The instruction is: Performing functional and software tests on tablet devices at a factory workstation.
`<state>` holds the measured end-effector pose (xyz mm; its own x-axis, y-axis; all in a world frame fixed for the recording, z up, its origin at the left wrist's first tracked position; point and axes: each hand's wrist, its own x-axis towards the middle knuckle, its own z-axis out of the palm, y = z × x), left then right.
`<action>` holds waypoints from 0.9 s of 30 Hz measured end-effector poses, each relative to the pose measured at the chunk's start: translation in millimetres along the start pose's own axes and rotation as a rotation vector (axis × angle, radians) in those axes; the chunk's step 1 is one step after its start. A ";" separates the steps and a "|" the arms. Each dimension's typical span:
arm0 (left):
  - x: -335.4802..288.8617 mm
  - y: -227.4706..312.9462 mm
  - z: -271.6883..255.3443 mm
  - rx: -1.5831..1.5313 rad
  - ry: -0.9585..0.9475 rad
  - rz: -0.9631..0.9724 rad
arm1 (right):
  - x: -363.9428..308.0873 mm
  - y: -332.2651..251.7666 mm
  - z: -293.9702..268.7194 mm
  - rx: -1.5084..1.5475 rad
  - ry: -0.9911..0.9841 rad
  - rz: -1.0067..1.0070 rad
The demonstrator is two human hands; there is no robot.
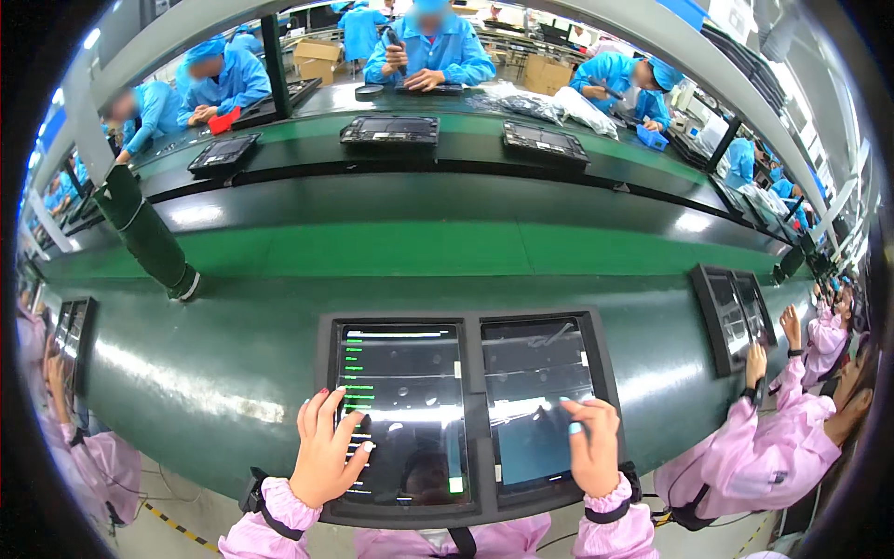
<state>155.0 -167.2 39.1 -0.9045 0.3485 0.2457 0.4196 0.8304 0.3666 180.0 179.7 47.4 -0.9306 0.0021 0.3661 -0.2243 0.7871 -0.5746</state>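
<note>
At the near edge of the green bench, resting on two tablets set side by side in one dark tray point(484, 508). Left hand point(326, 452) lying flat with fingers spread wide, gripping nothing, fingertips touching the left tablet point(402, 415), its screen showing short green lines down the left side. Right hand point(593, 445) loosely curled, holding nothing, one fingertip pressing the lower right of the right tablet point(538, 401), its screen dark above and blue below. Both wrists sitting in pink sleeves with black straps. Just to the right, a co-worker in pink point(773, 438) reaching up to another pair of tablets point(736, 317) standing in their own tray. Farther out, the green conveyor belt point(419, 247) running across, carrying three more dark devices point(389, 129) well apart from one another. Beyond that, workers in blue coats point(428, 51) sitting at the far bench.
</note>
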 end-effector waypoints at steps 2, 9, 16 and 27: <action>0.7 0.4 2.2 -0.043 0.017 0.005 | -9.1 11.8 -0.7 0.047 0.051 0.144; 2.8 -2.0 3.0 0.097 -0.034 0.057 | -12.2 21.6 5.8 0.177 0.185 0.239; 10.1 9.5 -4.1 -0.032 -0.016 0.050 | -15.9 16.9 -4.3 0.046 0.181 0.451; 63.9 51.3 36.0 0.007 -0.228 0.659 | -14.2 13.1 9.6 -0.276 0.093 0.213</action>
<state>115.9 -86.7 41.3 -0.4555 0.8626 0.2203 0.8866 0.4170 0.2001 187.6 184.1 27.6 -0.9150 0.2301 0.3315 0.0705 0.9000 -0.4301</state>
